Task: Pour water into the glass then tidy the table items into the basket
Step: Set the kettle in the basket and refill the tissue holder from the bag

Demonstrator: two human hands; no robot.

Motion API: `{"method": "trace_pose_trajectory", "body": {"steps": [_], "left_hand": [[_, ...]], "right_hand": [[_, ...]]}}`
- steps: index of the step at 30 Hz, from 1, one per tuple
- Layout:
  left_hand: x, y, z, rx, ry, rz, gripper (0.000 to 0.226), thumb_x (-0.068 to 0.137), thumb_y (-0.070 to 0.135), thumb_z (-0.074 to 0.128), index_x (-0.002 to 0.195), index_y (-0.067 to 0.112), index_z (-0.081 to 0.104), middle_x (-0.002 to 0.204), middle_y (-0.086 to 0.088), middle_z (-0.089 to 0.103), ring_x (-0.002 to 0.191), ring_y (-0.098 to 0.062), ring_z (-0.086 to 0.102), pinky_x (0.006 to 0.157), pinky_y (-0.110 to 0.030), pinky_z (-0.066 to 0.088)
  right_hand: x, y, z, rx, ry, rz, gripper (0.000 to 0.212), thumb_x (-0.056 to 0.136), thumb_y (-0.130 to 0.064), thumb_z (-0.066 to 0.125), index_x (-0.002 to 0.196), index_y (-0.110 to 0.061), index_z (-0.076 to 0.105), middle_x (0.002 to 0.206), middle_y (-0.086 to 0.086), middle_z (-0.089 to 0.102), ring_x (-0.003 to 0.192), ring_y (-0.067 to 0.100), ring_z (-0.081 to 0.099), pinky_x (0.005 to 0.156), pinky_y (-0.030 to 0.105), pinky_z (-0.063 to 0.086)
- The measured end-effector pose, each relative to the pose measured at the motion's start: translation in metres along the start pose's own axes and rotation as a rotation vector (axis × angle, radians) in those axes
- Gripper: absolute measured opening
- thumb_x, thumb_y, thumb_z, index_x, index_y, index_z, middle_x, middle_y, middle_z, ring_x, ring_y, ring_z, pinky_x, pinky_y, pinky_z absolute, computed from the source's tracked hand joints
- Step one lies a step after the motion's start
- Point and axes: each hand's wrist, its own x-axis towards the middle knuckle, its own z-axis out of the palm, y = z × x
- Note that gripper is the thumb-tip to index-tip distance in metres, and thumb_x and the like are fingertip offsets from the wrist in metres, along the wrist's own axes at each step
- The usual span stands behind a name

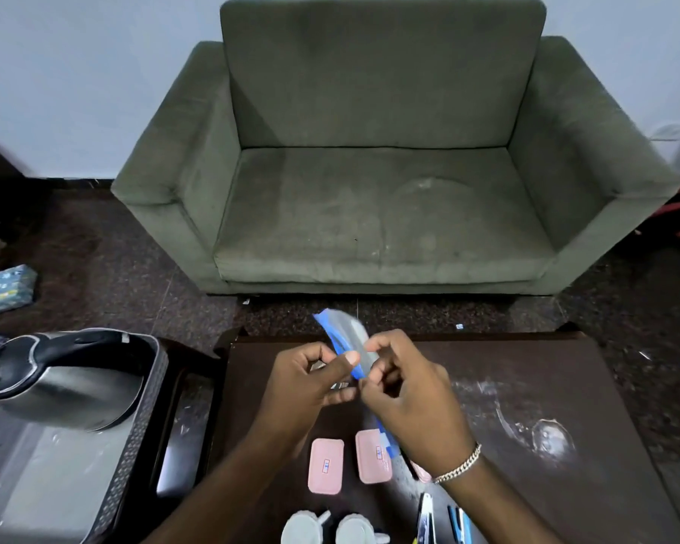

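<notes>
Above the dark table (566, 367), my left hand (311, 380) and my right hand (405, 394) both pinch a clear zip bag (348, 331) with a blue seal strip. The bag stands up between my fingers, and its lower end trails down behind my right hand. A steel kettle (63, 382) with a black handle lies in the dark perforated basket (142, 433) at the left. A clear glass (527, 418) lies on its side on the right part of the table. Two pink flat cases (326, 465) lie below my hands.
Two pale round lids (305, 528) and several pens (424, 520) lie at the table's near edge. A grey-green sofa (381, 170) stands beyond the table across a strip of dark floor. A patterned cloth bundle (5, 288) lies on the floor at the far left.
</notes>
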Motion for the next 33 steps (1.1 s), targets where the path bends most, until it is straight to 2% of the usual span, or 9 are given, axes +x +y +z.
{"method": "trace_pose_trajectory", "body": {"steps": [3,5,12,16,19,24,28,31,33], "left_hand": [[0.004,-0.004,-0.003,0.203,0.231,0.113,0.036,0.085,-0.004,0.073,0.060,0.010,0.052,0.066,-0.021,0.059,0.058,-0.019,0.065,0.062,-0.040,0.059],[0.006,-0.004,-0.009,0.371,0.315,0.202,0.028,0.076,0.007,0.068,0.058,0.011,0.047,0.059,-0.017,0.059,0.050,-0.027,0.057,0.061,-0.047,0.056],[-0.001,-0.005,0.002,0.242,0.186,0.224,0.020,0.073,0.010,0.074,0.070,0.021,0.058,0.068,-0.016,0.067,0.055,-0.022,0.063,0.057,-0.038,0.054],[-0.008,-0.001,0.004,0.312,0.125,0.292,0.030,0.079,-0.006,0.070,0.077,0.023,0.064,0.079,-0.009,0.070,0.062,-0.018,0.064,0.063,-0.040,0.055],[-0.011,0.004,-0.002,0.566,0.206,0.407,0.043,0.075,-0.016,0.065,0.086,0.024,0.076,0.100,0.007,0.065,0.057,-0.005,0.053,0.063,-0.021,0.048],[-0.014,0.013,-0.005,0.845,0.252,0.486,0.049,0.076,-0.017,0.058,0.112,0.009,0.078,0.133,0.006,0.063,0.105,-0.002,0.061,0.096,-0.011,0.043],[-0.020,0.014,0.008,0.928,0.116,0.574,0.056,0.081,-0.013,0.054,0.131,0.008,0.069,0.143,0.005,0.061,0.128,-0.001,0.056,0.112,-0.013,0.037],[-0.029,0.015,0.019,0.972,0.053,0.638,0.054,0.084,-0.004,0.048,0.134,0.006,0.066,0.147,0.003,0.058,0.129,0.000,0.053,0.110,-0.007,0.033],[-0.036,0.019,0.027,1.022,0.008,0.713,0.053,0.083,0.006,0.041,0.129,0.001,0.068,0.142,-0.005,0.063,0.127,-0.004,0.052,0.104,-0.014,0.040]], "right_hand": [[0.004,0.007,-0.017,0.059,0.120,0.051,0.035,0.077,-0.001,0.073,0.095,-0.027,0.056,0.066,-0.001,0.063,0.057,0.014,0.057,0.060,0.024,0.047],[0.008,0.012,-0.032,0.052,0.150,0.047,0.032,0.079,0.000,0.073,0.091,-0.025,0.056,0.066,-0.001,0.062,0.059,0.018,0.056,0.062,0.025,0.047],[-0.001,-0.001,-0.019,0.222,-0.148,0.091,0.033,0.070,-0.027,0.089,0.096,-0.027,0.068,0.084,0.001,0.070,0.072,0.022,0.065,0.069,0.024,0.055],[0.001,0.002,-0.010,0.151,-0.099,0.080,0.031,0.077,-0.007,0.081,0.095,-0.026,0.063,0.083,0.002,0.068,0.071,0.022,0.064,0.069,0.036,0.057],[0.004,0.007,-0.017,0.005,0.012,-0.015,0.033,0.076,0.008,0.069,0.082,-0.024,0.063,0.077,-0.003,0.062,0.066,0.013,0.060,0.065,0.024,0.049],[0.005,0.011,-0.032,-0.472,0.086,-0.134,0.018,0.078,0.006,0.068,0.080,-0.010,0.076,0.085,0.004,0.053,0.067,0.024,0.057,0.055,0.035,0.050],[0.001,-0.001,-0.025,-0.862,-0.117,0.168,0.018,0.089,-0.025,0.051,0.094,-0.022,0.068,0.094,0.004,0.048,0.087,0.033,0.062,0.065,0.038,0.050],[0.006,-0.010,-0.019,-0.621,-0.180,0.371,0.027,0.089,-0.029,0.048,0.106,-0.019,0.067,0.102,0.012,0.072,0.098,0.030,0.068,0.075,0.031,0.051],[0.011,-0.013,-0.018,-0.247,-0.200,0.487,0.027,0.087,-0.014,0.050,0.101,-0.009,0.072,0.077,0.011,0.077,0.072,0.016,0.073,0.062,0.020,0.054]]}}
